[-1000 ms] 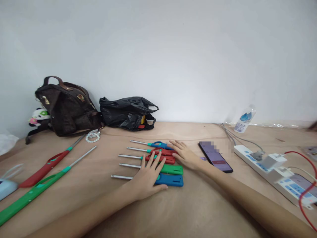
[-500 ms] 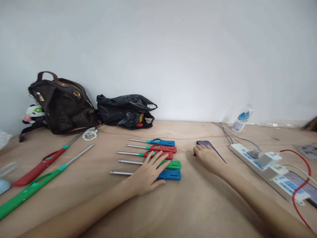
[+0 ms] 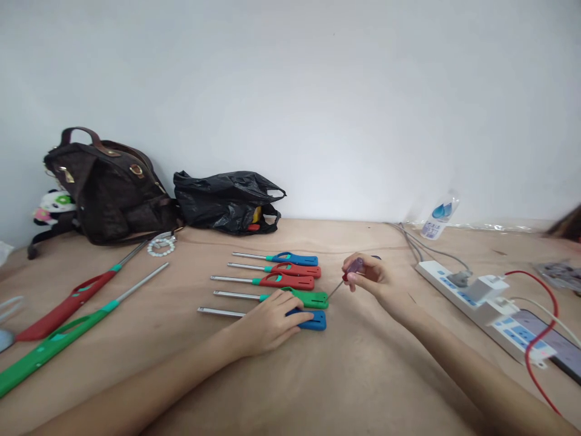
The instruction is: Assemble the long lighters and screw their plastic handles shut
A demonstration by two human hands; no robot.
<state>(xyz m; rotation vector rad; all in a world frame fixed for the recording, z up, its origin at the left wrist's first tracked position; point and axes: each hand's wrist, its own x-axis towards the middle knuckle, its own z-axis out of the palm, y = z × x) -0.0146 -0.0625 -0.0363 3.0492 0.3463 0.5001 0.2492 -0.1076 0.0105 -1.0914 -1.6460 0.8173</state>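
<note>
My left hand (image 3: 270,324) is closed over the handle of the nearest blue gas lighter (image 3: 316,321), thumb on the near side. That lighter lies flat at the front of a row of several, metal tubes pointing left. Just behind it are a green lighter (image 3: 318,299), a red lighter (image 3: 299,282), another red lighter (image 3: 308,272) and a blue lighter (image 3: 306,261). My right hand (image 3: 374,281) pinches a small screwdriver (image 3: 355,266) with a purple and red handle. Its thin shaft slants down left, the tip close to the green lighter's end; contact is unclear.
At left lie a larger red lighter (image 3: 68,306), a larger green lighter (image 3: 59,339) and a bead bracelet (image 3: 161,246). Behind stand a dark backpack (image 3: 109,188) and a black plastic bag (image 3: 222,200). A power strip (image 3: 476,309), a phone (image 3: 556,345) and a bottle (image 3: 439,217) are at right.
My right hand has lifted off the phone area and moved left with the screwdriver now showing. My left hand has drawn its spread fingers in and closed on the nearest blue lighter.
</note>
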